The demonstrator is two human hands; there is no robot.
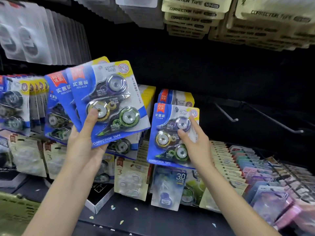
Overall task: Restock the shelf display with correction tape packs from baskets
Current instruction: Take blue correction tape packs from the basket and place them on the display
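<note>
Nearest, two bare forearms reach up from the bottom edge. The left hand [83, 142] grips a fan [95, 99] of blue three-roll packs, thumb pressed on the front pack's yellow roll, fingers curled behind; three packs show clearly, and a fourth corner peeks out behind the top. The fan tilts right, its lower right corner overlapping the hung packs behind it.

The right hand [196, 143] holds one pack [168, 135] upright, thumb on the blister and forefinger stretched up the right edge. It sits just in front of a second identical pack [175, 97] hanging behind it.

Right of that pack the backboard is dark and open — two bare hooks [255, 114] jut out there, the nearer short, the farther long, with free room around them.

Below, the dark shelf [153, 217] carries a few scraps of paper, a small black-and-white box [100, 196] and rows of cream and pastel packs slanting off to the right. A green basket [15, 212] corner shows at lower left.

Left of the fan, more blue packs [15, 104] hang in a tight row. Farther up, clear blister packs [34, 34] hang at upper left and cream packs [192, 14] marked CORRECTION TAPE at upper right — blurred, too many to count.
</note>
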